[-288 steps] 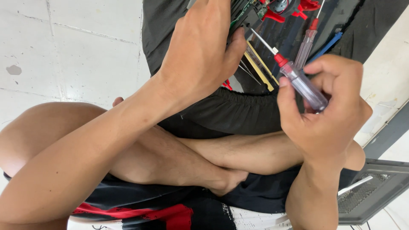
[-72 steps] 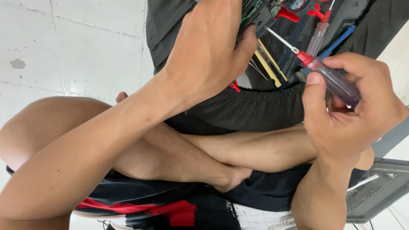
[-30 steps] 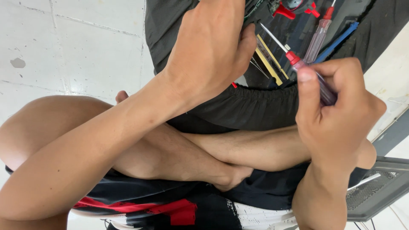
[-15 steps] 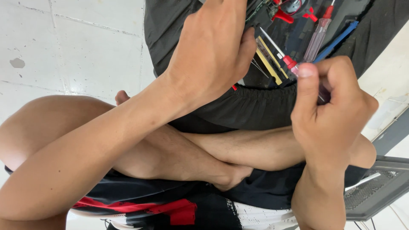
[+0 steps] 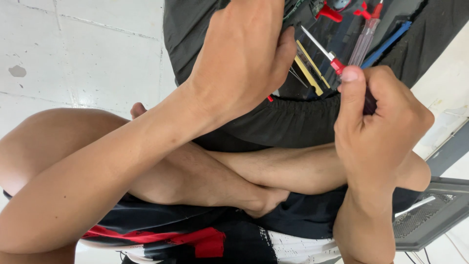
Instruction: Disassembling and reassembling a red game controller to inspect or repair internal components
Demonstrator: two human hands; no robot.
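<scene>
The right hand [image 5: 376, 122] is curled into a closed fist around the handle of a red-collared screwdriver [image 5: 322, 51], thumb pressed along the top near the red collar. The bare metal shaft runs up and left from the fist, its tip ending just beside the left thumb. The left hand [image 5: 244, 63] lies palm-down, fingers curved over something on the black cloth [image 5: 195, 44] at the far side. What it grips is hidden under the palm, so I cannot tell whether it is closed on anything or only pressing down. Both hands work above the person's crossed legs [image 5: 273, 168].

Just right of the shaft lie thin yellow strips [image 5: 308, 73]. A second, clear-handled screwdriver [image 5: 364, 41] and a blue tool [image 5: 388, 41] lie farther right, with red clips [image 5: 330, 11] at the far edge. A grey metal grille [image 5: 430, 215] sits near right on the white floor [image 5: 78, 54].

For work this fine, the tip should seat squarely before any turning. The shaft is best kept in line with the fastener, not slanted. The left hand would do well to pin the piece firmly so it cannot twist. Pressure from the thumb should be light and steady, since a slip could send the point into the left thumb close by.
</scene>
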